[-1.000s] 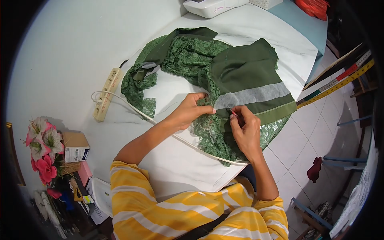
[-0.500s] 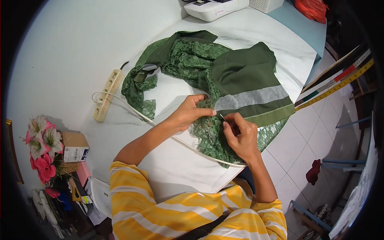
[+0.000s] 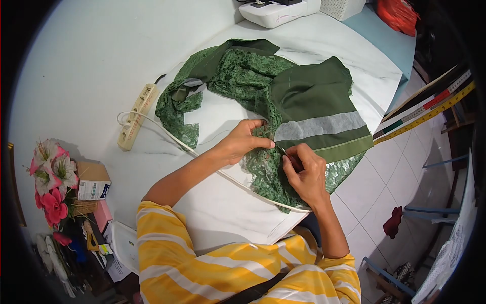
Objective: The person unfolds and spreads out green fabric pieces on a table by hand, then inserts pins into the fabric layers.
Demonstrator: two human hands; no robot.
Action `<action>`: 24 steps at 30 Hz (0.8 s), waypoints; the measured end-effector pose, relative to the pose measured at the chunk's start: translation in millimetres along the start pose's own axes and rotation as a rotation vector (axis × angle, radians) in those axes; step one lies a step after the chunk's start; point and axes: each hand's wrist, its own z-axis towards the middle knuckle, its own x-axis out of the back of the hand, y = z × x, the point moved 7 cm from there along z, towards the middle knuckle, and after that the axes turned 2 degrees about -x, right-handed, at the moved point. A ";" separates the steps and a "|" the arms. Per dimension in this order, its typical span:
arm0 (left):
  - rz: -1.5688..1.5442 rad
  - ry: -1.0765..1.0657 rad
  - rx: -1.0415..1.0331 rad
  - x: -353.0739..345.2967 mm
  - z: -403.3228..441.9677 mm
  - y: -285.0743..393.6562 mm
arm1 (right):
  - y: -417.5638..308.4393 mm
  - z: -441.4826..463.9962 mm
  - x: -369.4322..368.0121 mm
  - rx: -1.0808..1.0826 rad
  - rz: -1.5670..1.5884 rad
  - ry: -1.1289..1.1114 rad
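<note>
The tool (image 3: pixel 284 152) in the right hand (image 3: pixel 308 169) is mostly covered and too small to be identified, the left hand (image 3: pixel 244 142) is partly hidden by lace (image 3: pixel 269 176), and machine (image 3: pixel 276 12), basket (image 3: pixel 342 8) and bag (image 3: pixel 397 16) are cut off above.

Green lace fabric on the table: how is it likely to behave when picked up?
The green lace fabric would probably droop, since it lies in loose folds. It looks light for its spread, given the thin openwork near the right hand. The plain panel with the grey strip may flop somewhat less, as it lies flatter.
</note>
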 end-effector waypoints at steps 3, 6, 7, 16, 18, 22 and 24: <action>-0.001 -0.002 -0.007 -1.2 -0.6 1.5 | -0.9 1.1 -0.3 0.021 -0.021 0.001; -0.001 -0.001 -0.007 -2.7 -1.7 3.2 | -1.8 1.3 -1.8 0.037 -0.065 -0.015; -0.001 -0.002 -0.007 -2.9 -2.0 3.4 | -1.7 1.3 -1.8 0.036 -0.065 -0.014; 0.000 -0.014 -0.011 -0.7 -0.1 1.3 | -1.1 1.2 -3.7 0.035 -0.087 -0.031; 0.001 -0.011 -0.009 -1.5 -0.9 2.6 | -0.7 1.3 -4.3 0.041 -0.092 -0.033; 0.002 -0.003 -0.004 -2.9 -2.5 4.5 | -0.4 0.6 -5.8 0.060 -0.107 -0.039; 0.000 0.000 -0.001 -2.2 -2.1 3.9 | -0.8 0.3 -6.7 0.063 -0.123 -0.039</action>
